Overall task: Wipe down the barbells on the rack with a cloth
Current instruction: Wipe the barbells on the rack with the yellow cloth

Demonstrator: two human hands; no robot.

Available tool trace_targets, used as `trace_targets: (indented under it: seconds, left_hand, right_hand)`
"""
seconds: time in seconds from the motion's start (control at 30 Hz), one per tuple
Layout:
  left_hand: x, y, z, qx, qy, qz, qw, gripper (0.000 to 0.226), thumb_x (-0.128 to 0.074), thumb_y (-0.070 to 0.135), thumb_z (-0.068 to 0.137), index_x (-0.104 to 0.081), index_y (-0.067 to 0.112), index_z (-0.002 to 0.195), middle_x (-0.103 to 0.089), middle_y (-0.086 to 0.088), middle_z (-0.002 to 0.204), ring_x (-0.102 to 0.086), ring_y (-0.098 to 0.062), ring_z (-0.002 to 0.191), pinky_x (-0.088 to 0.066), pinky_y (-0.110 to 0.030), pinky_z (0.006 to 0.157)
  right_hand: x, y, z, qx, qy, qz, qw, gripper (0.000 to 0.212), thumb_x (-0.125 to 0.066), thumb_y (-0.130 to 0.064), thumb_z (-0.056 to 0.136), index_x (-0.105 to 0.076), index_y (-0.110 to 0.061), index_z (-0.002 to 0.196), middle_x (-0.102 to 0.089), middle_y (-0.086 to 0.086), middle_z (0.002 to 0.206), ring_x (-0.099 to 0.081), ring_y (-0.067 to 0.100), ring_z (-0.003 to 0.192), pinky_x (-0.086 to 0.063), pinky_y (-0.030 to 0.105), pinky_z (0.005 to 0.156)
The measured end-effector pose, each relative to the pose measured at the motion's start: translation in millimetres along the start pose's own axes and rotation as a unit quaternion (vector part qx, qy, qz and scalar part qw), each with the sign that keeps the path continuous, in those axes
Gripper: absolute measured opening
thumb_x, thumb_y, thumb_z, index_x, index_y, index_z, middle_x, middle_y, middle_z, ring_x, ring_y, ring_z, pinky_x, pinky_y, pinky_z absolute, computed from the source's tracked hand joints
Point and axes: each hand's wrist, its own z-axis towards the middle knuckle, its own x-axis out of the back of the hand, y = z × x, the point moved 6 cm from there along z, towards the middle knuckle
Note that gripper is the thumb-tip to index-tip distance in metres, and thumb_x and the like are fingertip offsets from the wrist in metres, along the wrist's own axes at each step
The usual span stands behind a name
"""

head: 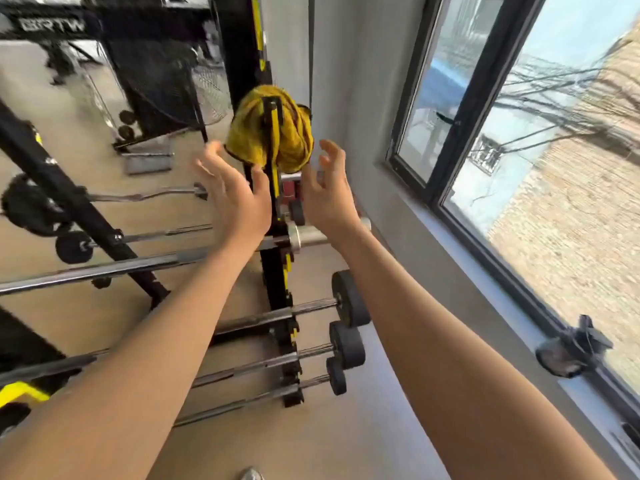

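A yellow cloth hangs bunched over the top of the black and yellow rack upright. Several barbells lie across the rack, among them a long steel barbell and lower ones with small black end plates. My left hand is raised just below and left of the cloth, fingers spread, holding nothing. My right hand is just below and right of the cloth, fingers curled apart, also empty. Neither hand touches the cloth.
A grey wall and a black-framed window run along the right, with a latch on the sill. A black power rack post slants across the left. A curl bar and small weights lie on the beige floor.
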Motion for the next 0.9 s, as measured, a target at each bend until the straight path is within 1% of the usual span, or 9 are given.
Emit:
trace_targets:
  seconds: [0.07, 0.13, 0.23, 0.3, 0.4, 0.53, 0.63, 0.77, 0.9]
  left_hand:
    - [-2, -22, 18, 0.081, -0.052, -0.038, 0.995, 0.076, -0.048, 0.058, 0.097, -0.029, 0.011, 0.153, -0.042, -0.015, 0.156, -0.059, -0.031, 0.13, -0.051, -0.05, 0.107]
    - [-4, -30, 33, 0.072, -0.106, -0.06, 0.99, 0.064, -0.045, 0.065, 0.096, -0.053, 0.017, 0.137, -0.065, -0.008, 0.133, -0.067, -0.024, 0.116, -0.053, -0.053, 0.1]
    - [4, -25, 45, 0.006, -0.077, -0.116, 0.99, 0.042, -0.048, 0.05, 0.102, -0.064, 0.012, 0.101, -0.068, -0.008, 0.089, -0.066, -0.022, 0.08, -0.053, -0.055, 0.074]
    - [15, -10, 51, -0.041, -0.033, -0.13, 0.99, 0.032, -0.049, 0.036, 0.108, -0.063, 0.008, 0.104, -0.067, -0.006, 0.088, -0.063, -0.019, 0.077, -0.054, -0.048, 0.071]
    - [30, 19, 61, -0.119, 0.037, -0.151, 0.981, 0.019, -0.052, 0.017, 0.11, -0.063, 0.001, 0.11, -0.066, -0.004, 0.09, -0.06, -0.011, 0.077, -0.05, -0.025, 0.068]
    - [44, 65, 57, -0.242, 0.062, -0.182, 0.951, 0.015, -0.059, 0.008, 0.105, -0.065, -0.003, 0.098, -0.064, -0.009, 0.084, -0.055, -0.009, 0.074, -0.038, -0.011, 0.069]
    - [36, 82, 35, -0.317, 0.035, -0.173, 0.932, 0.021, -0.061, 0.012, 0.104, -0.066, -0.004, 0.09, -0.062, -0.01, 0.08, -0.054, -0.013, 0.074, -0.04, -0.016, 0.07]
    - [28, 91, 27, -0.354, 0.049, -0.153, 0.921, 0.029, -0.051, 0.014, 0.109, -0.066, -0.007, 0.096, -0.061, -0.015, 0.085, -0.056, -0.025, 0.076, -0.049, -0.034, 0.067]
    - [25, 106, 54, -0.293, 0.123, -0.116, 0.941, 0.027, -0.049, 0.013, 0.11, -0.064, -0.006, 0.098, -0.061, -0.012, 0.085, -0.057, -0.021, 0.073, -0.049, -0.03, 0.064]
  right_hand:
    - [-22, 6, 22, -0.079, 0.001, 0.103, 0.992, 0.08, -0.057, -0.036, 0.1, -0.01, -0.027, 0.163, -0.061, -0.004, 0.131, -0.068, 0.019, 0.112, -0.053, 0.053, 0.105]
    - [-31, 0, 31, -0.147, 0.02, 0.166, 0.975, 0.079, -0.063, -0.036, 0.095, -0.022, -0.019, 0.161, -0.067, 0.014, 0.126, -0.075, 0.02, 0.091, -0.064, 0.049, 0.077]
    - [-27, -16, 27, -0.147, 0.086, 0.193, 0.966, 0.013, -0.067, -0.012, 0.096, -0.065, 0.001, 0.098, -0.063, 0.008, 0.069, -0.056, 0.009, 0.041, -0.043, 0.019, 0.04]
    - [-19, -25, 27, -0.138, 0.154, 0.188, 0.96, 0.019, -0.061, -0.009, 0.099, -0.064, -0.007, 0.08, -0.055, 0.002, 0.061, -0.051, 0.006, 0.044, -0.042, 0.017, 0.044]
    - [0, -36, 29, -0.052, 0.244, 0.201, 0.947, 0.016, -0.054, -0.014, 0.1, -0.061, -0.012, 0.086, -0.054, 0.003, 0.077, -0.051, 0.011, 0.068, -0.045, 0.017, 0.061]
    - [31, -30, 15, -0.018, 0.342, 0.243, 0.908, 0.015, -0.057, -0.01, 0.088, -0.055, -0.017, 0.075, -0.047, -0.002, 0.072, -0.044, 0.013, 0.062, -0.04, 0.026, 0.058]
    - [44, -11, 2, -0.054, 0.374, 0.315, 0.871, 0.008, -0.063, -0.015, 0.08, -0.068, -0.02, 0.076, -0.061, 0.006, 0.084, -0.06, 0.021, 0.073, -0.053, 0.038, 0.069]
    - [50, 6, 3, -0.059, 0.346, 0.388, 0.852, 0.013, -0.059, -0.01, 0.094, -0.069, -0.016, 0.101, -0.068, 0.008, 0.092, -0.066, 0.024, 0.086, -0.061, 0.046, 0.082]
    - [52, -6, 18, -0.042, 0.319, 0.433, 0.842, 0.019, -0.053, -0.008, 0.106, -0.058, -0.013, 0.124, -0.062, 0.009, 0.087, -0.061, 0.022, 0.073, -0.056, 0.03, 0.056]
